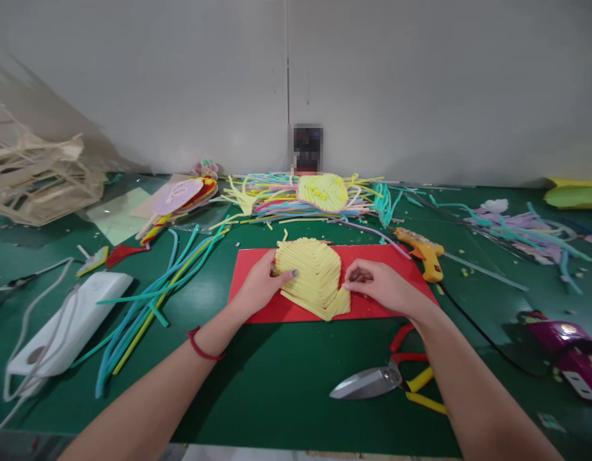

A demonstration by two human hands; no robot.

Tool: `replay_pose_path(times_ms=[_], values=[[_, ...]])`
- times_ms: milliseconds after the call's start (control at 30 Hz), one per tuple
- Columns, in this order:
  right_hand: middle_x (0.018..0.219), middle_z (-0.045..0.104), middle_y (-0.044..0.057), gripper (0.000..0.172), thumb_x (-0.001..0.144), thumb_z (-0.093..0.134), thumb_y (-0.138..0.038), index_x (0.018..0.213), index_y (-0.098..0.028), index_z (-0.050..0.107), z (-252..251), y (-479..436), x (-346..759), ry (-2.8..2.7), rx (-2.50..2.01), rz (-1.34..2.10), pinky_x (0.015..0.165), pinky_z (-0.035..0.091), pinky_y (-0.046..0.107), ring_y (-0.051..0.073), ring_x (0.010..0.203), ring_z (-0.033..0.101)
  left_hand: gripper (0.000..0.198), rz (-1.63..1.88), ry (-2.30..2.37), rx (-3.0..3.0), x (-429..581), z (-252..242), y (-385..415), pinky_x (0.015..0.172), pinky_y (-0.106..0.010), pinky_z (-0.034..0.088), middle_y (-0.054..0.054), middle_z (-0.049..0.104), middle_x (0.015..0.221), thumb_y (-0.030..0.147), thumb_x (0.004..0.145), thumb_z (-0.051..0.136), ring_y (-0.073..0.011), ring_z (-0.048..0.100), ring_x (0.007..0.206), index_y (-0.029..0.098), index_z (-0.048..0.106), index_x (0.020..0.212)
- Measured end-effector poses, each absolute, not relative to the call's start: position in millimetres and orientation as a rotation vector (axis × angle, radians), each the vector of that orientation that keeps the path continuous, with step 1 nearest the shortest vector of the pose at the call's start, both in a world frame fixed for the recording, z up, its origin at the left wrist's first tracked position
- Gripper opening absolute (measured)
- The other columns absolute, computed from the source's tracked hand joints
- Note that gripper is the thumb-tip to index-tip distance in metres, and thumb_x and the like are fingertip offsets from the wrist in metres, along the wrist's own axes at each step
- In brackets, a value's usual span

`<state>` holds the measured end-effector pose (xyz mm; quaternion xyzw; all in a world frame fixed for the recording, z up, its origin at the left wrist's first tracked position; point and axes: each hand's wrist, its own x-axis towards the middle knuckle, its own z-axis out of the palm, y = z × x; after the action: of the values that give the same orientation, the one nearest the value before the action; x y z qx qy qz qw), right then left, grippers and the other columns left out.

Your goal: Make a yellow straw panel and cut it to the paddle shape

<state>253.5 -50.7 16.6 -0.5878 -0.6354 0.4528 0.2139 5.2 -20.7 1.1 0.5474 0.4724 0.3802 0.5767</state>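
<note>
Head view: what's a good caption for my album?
Two hands at a ridged yellow piece over a red sheet, scissors nearby.

Craft (310, 272): on the sheet (372, 308)
Sheet: on the table (271, 384)
Scissors (392, 376): before the sheet, right side
Glue gun (426, 251): right of the sheet
Strips (159, 314): left of the sheet
Box (91, 314): left of the strips
Pile (276, 206): behind the sheet

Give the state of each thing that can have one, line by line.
Left hand: gripping yellow piece
Right hand: apparently pinching piece's right edge
Yellow piece: held over red sheet
Red sheet: flat
Scissors: lying, apparently closed
Glue gun: lying sideways
Blue strips: lying loose
</note>
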Motion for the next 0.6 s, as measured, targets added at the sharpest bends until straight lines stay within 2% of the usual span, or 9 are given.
replay_pose_path(times_ms=[400,600], values=[[0.082,0.066,0.001,0.014,0.073,0.063,-0.036,0.076,-0.023,0.058,12.6,-50.9,252.4,-1.773,-1.67,1.193,0.079,0.046,0.033,0.018,0.081,0.061,0.036,0.883,1.096,1.289,5.0,1.6,-19.3,0.08,-0.037,0.052,-0.007,0.07,0.106,0.029,0.067,0.074,-0.0265,0.065,0.097,0.02,0.059,0.098],[0.079,0.063,0.001,0.016,0.073,0.064,-0.037,0.074,-0.023,0.057,13.6,-51.3,249.6,-1.84,-1.689,1.06,0.073,0.047,0.032,0.017,0.076,0.059,0.036,0.859,1.101,1.352,3.5,-2.6,-18.7,0.079,-0.037,0.053,-0.008,0.069,0.108,0.03,0.07,0.071,-0.0261,0.066,0.095,0.021,0.057,0.103]])
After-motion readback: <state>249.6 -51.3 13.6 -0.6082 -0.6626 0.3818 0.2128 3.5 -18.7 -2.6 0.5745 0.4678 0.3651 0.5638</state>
